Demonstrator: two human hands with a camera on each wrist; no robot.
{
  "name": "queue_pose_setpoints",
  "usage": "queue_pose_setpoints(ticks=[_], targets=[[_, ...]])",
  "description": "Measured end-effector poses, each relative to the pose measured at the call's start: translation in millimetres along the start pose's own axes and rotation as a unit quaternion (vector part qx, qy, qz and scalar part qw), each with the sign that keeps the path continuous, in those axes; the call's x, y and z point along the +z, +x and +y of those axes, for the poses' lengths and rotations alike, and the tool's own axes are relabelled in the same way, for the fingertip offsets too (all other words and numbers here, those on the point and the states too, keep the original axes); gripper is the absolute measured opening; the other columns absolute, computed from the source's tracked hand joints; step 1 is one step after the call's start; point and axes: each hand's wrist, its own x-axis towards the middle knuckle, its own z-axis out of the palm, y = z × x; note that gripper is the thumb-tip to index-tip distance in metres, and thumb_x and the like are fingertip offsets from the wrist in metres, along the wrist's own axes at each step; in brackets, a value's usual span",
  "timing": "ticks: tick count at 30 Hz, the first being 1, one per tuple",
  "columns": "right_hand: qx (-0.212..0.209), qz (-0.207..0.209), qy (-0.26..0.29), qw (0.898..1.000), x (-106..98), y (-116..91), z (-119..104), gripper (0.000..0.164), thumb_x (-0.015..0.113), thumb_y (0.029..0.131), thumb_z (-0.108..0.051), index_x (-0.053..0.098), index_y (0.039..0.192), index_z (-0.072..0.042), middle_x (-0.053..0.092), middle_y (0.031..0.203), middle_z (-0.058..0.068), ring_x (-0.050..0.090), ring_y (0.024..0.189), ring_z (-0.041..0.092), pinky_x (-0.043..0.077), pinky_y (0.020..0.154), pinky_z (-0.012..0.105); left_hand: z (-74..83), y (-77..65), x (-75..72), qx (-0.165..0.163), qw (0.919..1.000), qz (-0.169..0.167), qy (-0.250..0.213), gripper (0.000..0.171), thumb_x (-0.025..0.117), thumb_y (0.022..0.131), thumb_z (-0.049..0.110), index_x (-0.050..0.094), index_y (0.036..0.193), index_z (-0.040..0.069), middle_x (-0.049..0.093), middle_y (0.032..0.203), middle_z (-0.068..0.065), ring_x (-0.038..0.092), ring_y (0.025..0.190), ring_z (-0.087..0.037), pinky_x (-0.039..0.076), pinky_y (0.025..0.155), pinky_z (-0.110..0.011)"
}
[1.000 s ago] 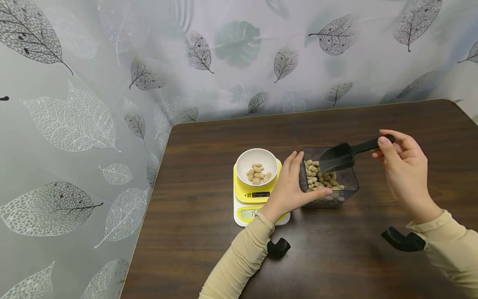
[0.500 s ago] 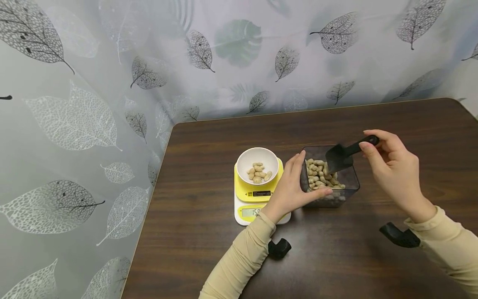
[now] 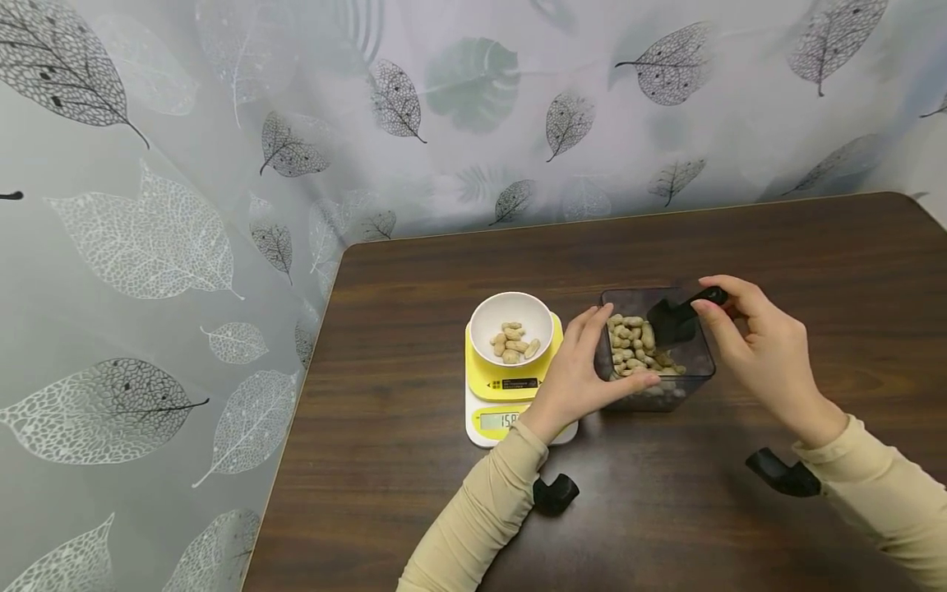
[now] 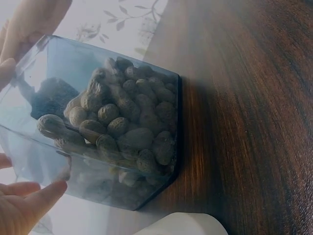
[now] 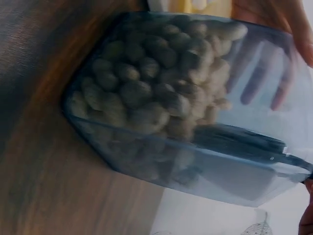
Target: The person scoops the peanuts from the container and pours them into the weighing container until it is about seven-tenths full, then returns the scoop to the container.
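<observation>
My left hand [image 3: 576, 370] holds the near-left corner of a smoky clear plastic container [image 3: 658, 399], fingers along its left wall and thumb across the near side. Unshelled peanuts [image 3: 629, 349] are heaped toward the container's left. Between thumb and fingers my right hand [image 3: 762, 349] pinches the handle of a black scoop [image 3: 673, 322], whose blade is down inside the container beside the peanuts. The right wrist view shows the scoop [image 5: 239, 142] through the wall, against the pile. A white bowl [image 3: 484, 316] with several peanuts stands on a yellow-and-white kitchen scale [image 3: 481, 386].
The scale's display [image 3: 497, 421] is partly covered by my left hand and wrist. All this stands on a dark wooden table [image 3: 385, 345], backed by a leaf-patterned curtain [image 3: 473, 123]. Black curved pieces [image 3: 556, 495] show beside both forearms.
My right hand has moved left and a little down, bringing the scoop from above the container's rim down into it. My left hand has kept its place on the container.
</observation>
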Motion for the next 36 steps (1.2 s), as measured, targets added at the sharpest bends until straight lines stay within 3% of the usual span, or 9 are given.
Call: queue_pose_setpoints(ticks=[5, 11, 13, 19, 26, 32, 36], targets=[[0.002, 0.006, 0.011, 1.0, 3, -2, 5, 0.032, 0.063, 0.088, -0.01, 0.06, 0.117, 0.0, 0.059, 0.073, 0.007, 0.034, 0.06, -0.018, 0.028, 0.049, 0.012, -0.5, 0.0, 0.9, -0.008, 1.0, -0.002, -0.005, 0.09, 0.071, 0.076, 0.049, 0.022, 0.149, 0.027, 0.025, 0.153, -0.004, 0.034, 0.138, -0.021, 0.042, 0.104, -0.04], [0.042, 0.004, 0.027, 0.999, 4, -6, 4, 0.031, 0.066, 0.085, -0.007, 0.06, 0.114, 0.0, 0.05, 0.078, -0.033, 0.04, 0.062, -0.024, 0.03, 0.045, 0.01, 1.0, -0.5, 0.9, -0.007, 1.0, 0.004, -0.002, 0.091, 0.072, 0.075, 0.049, 0.022, 0.148, 0.03, 0.025, 0.153, -0.004, 0.035, 0.138, -0.019, 0.042, 0.104, -0.039], [0.058, 0.009, 0.037, 0.998, 5, -7, 3, 0.03, 0.067, 0.084, -0.006, 0.06, 0.113, -0.001, 0.048, 0.079, -0.039, 0.043, 0.062, -0.025, 0.03, 0.044, 0.011, 1.2, -0.7, 1.1, -0.007, 1.0, 0.004, -0.001, 0.091, 0.072, 0.075, 0.049, 0.021, 0.148, 0.032, 0.026, 0.152, -0.004, 0.034, 0.138, -0.019, 0.042, 0.104, -0.039], [0.101, 0.029, 0.068, 0.992, 7, -10, 2, 0.03, 0.07, 0.081, -0.004, 0.06, 0.108, 0.003, 0.051, 0.073, -0.038, 0.043, 0.053, -0.017, 0.026, 0.042, 0.013, 1.3, -1.4, 1.8, -0.004, 1.0, 0.007, 0.001, 0.091, 0.072, 0.075, 0.049, 0.021, 0.148, 0.032, 0.026, 0.152, -0.005, 0.034, 0.138, -0.02, 0.042, 0.104, -0.039], [0.101, 0.019, 0.081, 0.991, 5, -12, 6, 0.03, 0.069, 0.081, -0.001, 0.059, 0.109, 0.005, 0.053, 0.073, -0.037, 0.045, 0.05, -0.011, 0.025, 0.041, 0.014, 1.5, -1.5, 2.5, 0.001, 0.9999, 0.012, 0.004, 0.091, 0.073, 0.074, 0.049, 0.023, 0.148, 0.031, 0.027, 0.152, -0.005, 0.035, 0.138, -0.02, 0.042, 0.103, -0.04], [0.046, -0.032, 0.061, 0.997, -3, -15, 8, 0.031, 0.065, 0.086, -0.006, 0.056, 0.116, 0.001, 0.052, 0.077, -0.037, 0.036, 0.045, -0.008, 0.026, 0.04, 0.015, 1.7, -1.4, 2.5, 0.003, 0.9999, 0.011, -0.003, 0.091, 0.073, 0.074, 0.049, 0.025, 0.148, 0.029, 0.027, 0.152, -0.004, 0.035, 0.138, -0.019, 0.042, 0.103, -0.039], [0.002, -0.07, 0.039, 0.997, -8, -16, 8, 0.034, 0.06, 0.09, -0.007, 0.051, 0.121, 0.002, 0.059, 0.077, -0.017, 0.034, 0.047, -0.01, 0.026, 0.041, 0.013, 1.2, -0.4, 2.1, 0.0, 0.9999, 0.014, 0.001, 0.091, 0.074, 0.073, 0.049, 0.026, 0.148, 0.026, 0.028, 0.151, -0.004, 0.036, 0.137, -0.019, 0.043, 0.103, -0.039]])
